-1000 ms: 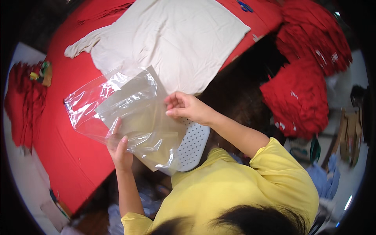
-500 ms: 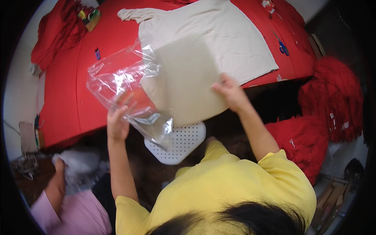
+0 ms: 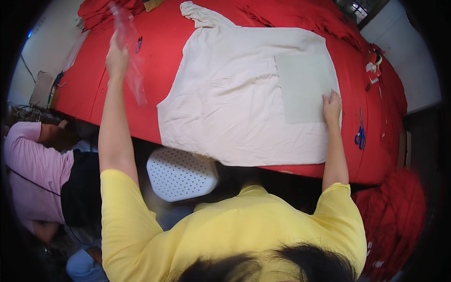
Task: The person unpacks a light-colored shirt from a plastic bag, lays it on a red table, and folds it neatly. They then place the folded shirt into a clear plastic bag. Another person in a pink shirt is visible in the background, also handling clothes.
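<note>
A cream knit garment [image 3: 225, 98] lies spread flat, with one sleeve bunched at its far left. On its right part rests a flat greyish-beige rectangular card [image 3: 303, 77]. My right hand [image 3: 332, 110] is at the card's right edge, thumb over it, fingers closed on that edge. Out to the far left, over the table, my left hand [image 3: 116, 58] grips a clear plastic bag [image 3: 134, 73], which hangs crumpled and partly hidden by the hand.
The table has a red cloth cover [image 3: 155, 51]. Blue-handled scissors [image 3: 360, 136] lie right of the garment, and a small dark tool [image 3: 139, 44] near the bag. A white perforated stool [image 3: 181, 176] stands in front. Red fabric [image 3: 392, 221] is piled at right; a person in pink [image 3: 40, 164] bends at left.
The card has moved right, from above the stool onto the garment. My left hand has carried the plastic bag away to the far left. The view has shifted.
</note>
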A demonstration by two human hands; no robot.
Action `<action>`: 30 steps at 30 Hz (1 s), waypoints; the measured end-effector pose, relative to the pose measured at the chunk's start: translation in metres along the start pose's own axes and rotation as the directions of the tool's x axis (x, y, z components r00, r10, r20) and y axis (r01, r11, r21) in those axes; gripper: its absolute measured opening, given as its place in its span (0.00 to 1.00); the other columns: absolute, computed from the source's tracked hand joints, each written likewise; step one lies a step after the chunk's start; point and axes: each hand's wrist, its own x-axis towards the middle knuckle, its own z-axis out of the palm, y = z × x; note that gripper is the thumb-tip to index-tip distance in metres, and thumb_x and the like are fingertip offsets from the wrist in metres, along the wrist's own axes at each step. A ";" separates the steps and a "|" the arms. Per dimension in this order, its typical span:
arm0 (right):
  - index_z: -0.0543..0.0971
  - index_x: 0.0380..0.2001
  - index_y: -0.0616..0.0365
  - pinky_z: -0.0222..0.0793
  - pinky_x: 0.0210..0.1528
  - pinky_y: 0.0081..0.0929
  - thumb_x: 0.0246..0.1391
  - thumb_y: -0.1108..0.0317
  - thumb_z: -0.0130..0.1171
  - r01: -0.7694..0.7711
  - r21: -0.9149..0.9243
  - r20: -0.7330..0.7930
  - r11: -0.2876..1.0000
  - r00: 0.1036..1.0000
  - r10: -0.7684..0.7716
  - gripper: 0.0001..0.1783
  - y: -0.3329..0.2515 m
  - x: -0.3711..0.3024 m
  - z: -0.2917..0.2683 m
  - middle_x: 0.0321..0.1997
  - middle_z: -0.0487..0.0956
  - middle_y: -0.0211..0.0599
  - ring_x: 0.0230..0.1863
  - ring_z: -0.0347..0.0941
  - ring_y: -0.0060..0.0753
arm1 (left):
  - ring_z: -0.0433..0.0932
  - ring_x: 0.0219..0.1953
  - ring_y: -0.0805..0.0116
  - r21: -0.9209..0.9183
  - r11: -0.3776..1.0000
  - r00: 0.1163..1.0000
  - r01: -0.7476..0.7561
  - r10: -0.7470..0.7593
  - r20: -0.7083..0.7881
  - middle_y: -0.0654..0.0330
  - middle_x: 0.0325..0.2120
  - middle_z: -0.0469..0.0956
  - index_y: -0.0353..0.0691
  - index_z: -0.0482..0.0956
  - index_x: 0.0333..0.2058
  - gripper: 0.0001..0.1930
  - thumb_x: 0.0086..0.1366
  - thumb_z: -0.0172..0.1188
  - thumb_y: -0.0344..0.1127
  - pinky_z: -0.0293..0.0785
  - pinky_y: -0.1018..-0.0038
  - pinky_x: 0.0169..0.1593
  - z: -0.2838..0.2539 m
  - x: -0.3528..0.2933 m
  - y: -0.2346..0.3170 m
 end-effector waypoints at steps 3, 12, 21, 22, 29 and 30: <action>0.62 0.60 0.64 0.45 0.67 0.45 0.61 0.59 0.49 0.114 -0.001 -0.047 0.993 0.992 -0.114 0.28 0.014 -0.013 0.008 0.65 0.63 0.47 0.68 0.53 0.45 | 0.73 0.52 0.47 0.364 0.931 0.920 -0.028 -0.119 0.374 0.50 0.56 0.68 0.55 0.53 0.65 0.36 0.61 0.55 0.56 0.71 0.57 0.51 0.027 0.004 0.080; 0.62 0.60 0.61 0.36 0.69 0.53 0.59 0.59 0.50 -0.195 -0.167 0.080 0.966 0.974 0.211 0.28 0.070 -0.089 -0.051 0.67 0.60 0.41 0.70 0.50 0.44 | 0.57 0.63 0.46 0.122 0.981 0.933 -0.154 0.103 0.344 0.46 0.63 0.56 0.48 0.57 0.63 0.35 0.61 0.56 0.54 0.56 0.53 0.63 0.138 -0.074 0.106; 0.73 0.52 0.49 0.48 0.66 0.46 0.56 0.64 0.53 0.294 0.201 0.013 0.934 0.953 -0.302 0.20 0.075 0.128 -0.005 0.64 0.64 0.42 0.66 0.54 0.52 | 0.71 0.49 0.48 0.069 0.975 0.874 0.211 -0.220 0.434 0.49 0.47 0.73 0.38 0.76 0.44 0.18 0.58 0.61 0.42 0.70 0.59 0.48 0.117 -0.090 0.165; 0.73 0.52 0.48 0.50 0.66 0.42 0.56 0.65 0.53 0.320 0.179 -0.004 0.930 0.946 -0.325 0.19 0.072 0.156 0.015 0.63 0.65 0.43 0.66 0.55 0.54 | 0.73 0.47 0.48 0.105 0.978 0.919 0.181 -0.206 0.335 0.49 0.45 0.74 0.37 0.76 0.42 0.18 0.57 0.62 0.42 0.71 0.60 0.46 0.127 -0.088 0.168; 0.76 0.46 0.47 0.56 0.58 0.52 0.58 0.56 0.52 0.100 0.010 0.022 0.995 0.995 -0.100 0.15 0.055 0.215 0.063 0.52 0.73 0.40 0.56 0.64 0.51 | 0.76 0.33 0.64 -0.375 0.620 0.716 0.689 -0.502 0.485 0.55 0.33 0.77 0.35 0.74 0.39 0.19 0.54 0.66 0.40 0.73 0.70 0.39 0.169 -0.048 0.125; 0.76 0.45 0.47 0.57 0.57 0.54 0.58 0.55 0.52 -0.027 -0.067 -0.042 0.997 0.999 0.024 0.15 0.069 0.218 0.060 0.51 0.73 0.39 0.55 0.64 0.51 | 0.77 0.33 0.63 -0.331 0.615 0.693 0.715 -0.561 0.453 0.54 0.32 0.78 0.35 0.75 0.38 0.18 0.53 0.66 0.38 0.73 0.70 0.40 0.166 -0.046 0.117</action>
